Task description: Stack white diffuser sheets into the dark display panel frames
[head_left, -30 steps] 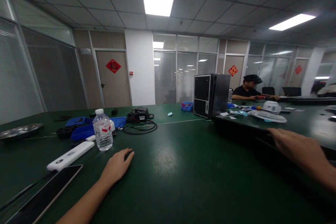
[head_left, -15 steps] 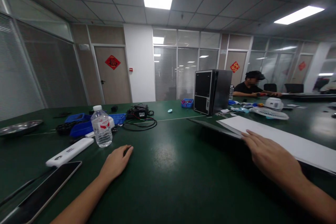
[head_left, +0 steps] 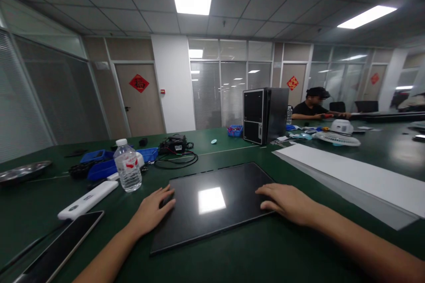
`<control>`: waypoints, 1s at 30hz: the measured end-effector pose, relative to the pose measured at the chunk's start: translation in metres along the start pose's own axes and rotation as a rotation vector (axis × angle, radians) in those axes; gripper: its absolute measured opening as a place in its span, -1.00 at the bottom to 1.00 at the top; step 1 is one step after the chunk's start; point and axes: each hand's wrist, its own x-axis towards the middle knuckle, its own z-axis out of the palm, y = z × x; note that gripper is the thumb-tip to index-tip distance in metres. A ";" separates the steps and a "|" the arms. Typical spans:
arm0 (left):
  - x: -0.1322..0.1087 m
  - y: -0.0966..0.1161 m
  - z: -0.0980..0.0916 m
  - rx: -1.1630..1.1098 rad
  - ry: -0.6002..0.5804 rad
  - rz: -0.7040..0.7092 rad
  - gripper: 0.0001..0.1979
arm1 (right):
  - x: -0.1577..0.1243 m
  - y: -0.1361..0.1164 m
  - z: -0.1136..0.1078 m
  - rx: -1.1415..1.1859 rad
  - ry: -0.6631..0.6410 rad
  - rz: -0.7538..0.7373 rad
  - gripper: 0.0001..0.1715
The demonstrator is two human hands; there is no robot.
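Worktop (head_left: 232,265) in dark green carries a glossy black panel (head_left: 212,205), which lies flat in front of the person with a ceiling light mirrored in its middle. The left hand (head_left: 154,210) lies palm down at the panel's 9 o'clock edge. Its fingers are loosely stretched and their tips rest on the dark surface, gripping nothing. The right hand (head_left: 287,201) lies palm down at the panel's 3 o'clock side, near the close corner. Its fingers are spread and pressed on the top face, curled around nothing.

At 10 o'clock from the panel, near the left hand, a water bottle (head_left: 127,171) stands upright with its cap on. Just beside the bottle, toward 8 o'clock, lies a white bar-shaped device (head_left: 86,200), and nearer the person lies a dark flat screen (head_left: 63,247). Blue trays (head_left: 99,166) sit behind the bottle. A metal dish (head_left: 23,171) sits far out at 9 o'clock.

At 12 o'clock from the panel a black adapter with looped cables (head_left: 175,150) rests on the worktop. At 1 o'clock stands a computer tower (head_left: 264,115). A long white sheet (head_left: 358,174) stretches from 2 o'clock toward 4 o'clock, apart from the right hand. Beyond the sheet a white round grille (head_left: 338,139) lies on the worktop, and another person (head_left: 312,106) sits at the far side.
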 end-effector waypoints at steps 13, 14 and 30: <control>0.003 -0.013 0.001 0.186 0.008 -0.145 -0.32 | -0.034 0.200 0.016 -0.270 -0.094 0.990 -0.30; 0.004 -0.015 0.003 0.189 -0.003 -0.148 -0.36 | -0.035 0.202 0.020 -0.275 -0.099 0.987 -0.34; 0.016 -0.018 0.003 0.160 -0.104 -0.103 -0.46 | 0.041 0.058 0.003 -0.124 0.023 0.332 -0.77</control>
